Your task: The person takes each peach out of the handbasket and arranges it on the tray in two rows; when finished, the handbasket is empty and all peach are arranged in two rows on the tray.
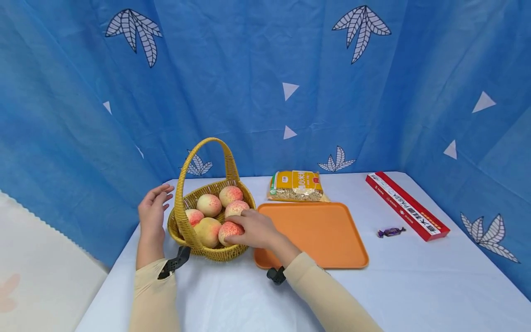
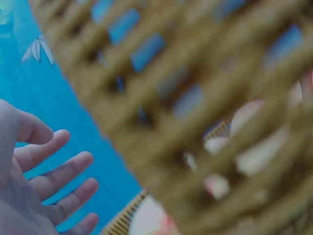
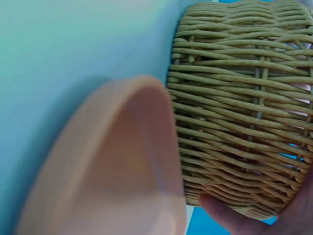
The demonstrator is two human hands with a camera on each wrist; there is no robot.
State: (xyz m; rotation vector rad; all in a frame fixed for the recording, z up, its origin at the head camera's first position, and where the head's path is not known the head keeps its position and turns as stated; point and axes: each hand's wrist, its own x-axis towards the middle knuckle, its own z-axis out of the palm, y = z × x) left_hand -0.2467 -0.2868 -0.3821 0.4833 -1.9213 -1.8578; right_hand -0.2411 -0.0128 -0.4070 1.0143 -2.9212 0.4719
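A yellow wicker basket (image 1: 220,254) with a tall arched handle holds several pink-and-cream peaches (image 1: 209,205). Over its right front side, my right hand (image 1: 259,230) grips the nearest reddish peach (image 1: 229,232) between fingers and thumb. The right wrist view shows the basket's woven side (image 3: 244,112) and part of that hand (image 3: 239,223); the held peach is hidden there. To the left of the basket, my left hand (image 1: 152,214) is raised with loosely spread fingers and holds nothing. The left wrist view has the blurred weave (image 2: 146,122) beside that hand (image 2: 39,181).
An orange tray (image 1: 307,235) lies right of the basket, partly behind the right forearm. A yellow-labelled grain bag (image 1: 295,186) lies behind it. Farther right are a purple-wrapped candy (image 1: 391,232) and a long red pasta box (image 1: 406,205). Blue curtains (image 1: 265,83) surround the white table (image 1: 232,299).
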